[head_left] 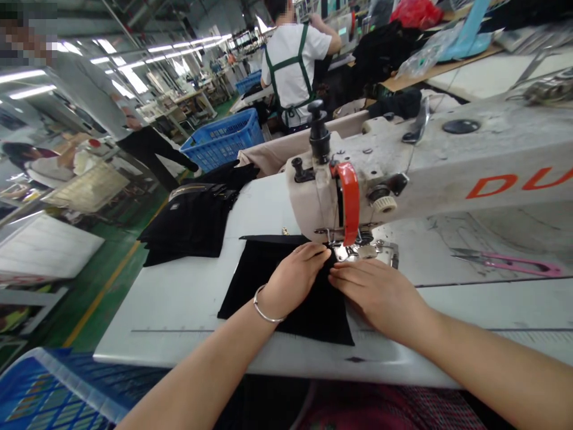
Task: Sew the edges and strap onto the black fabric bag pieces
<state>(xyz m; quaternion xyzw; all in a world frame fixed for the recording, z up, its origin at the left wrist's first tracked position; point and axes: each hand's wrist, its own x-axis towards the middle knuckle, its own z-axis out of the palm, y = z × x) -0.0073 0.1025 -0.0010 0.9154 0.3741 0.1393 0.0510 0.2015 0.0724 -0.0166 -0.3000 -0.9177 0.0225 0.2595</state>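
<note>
A black fabric piece [259, 280] lies flat on the white sewing table, its upper right edge at the needle area of the sewing machine [313, 197]. My left hand [298, 272] rests on the fabric, fingers together and fingertips pressed down just left of the presser foot. On the fabric's right edge lies my right hand [376, 292], fingers stretched out, with the tips near the metal plate [351, 252]. Both hands touch the cloth close to the foot. The needle itself is hard to make out behind the orange guard [349, 203].
A stack of black fabric pieces [188, 224] sits at the table's left. Pink thread snips [514, 261] lie right of the needle area. One blue basket [67, 388] stands at lower left, another blue basket [224, 140] beyond the table. A person [290, 65] works ahead; another stands left.
</note>
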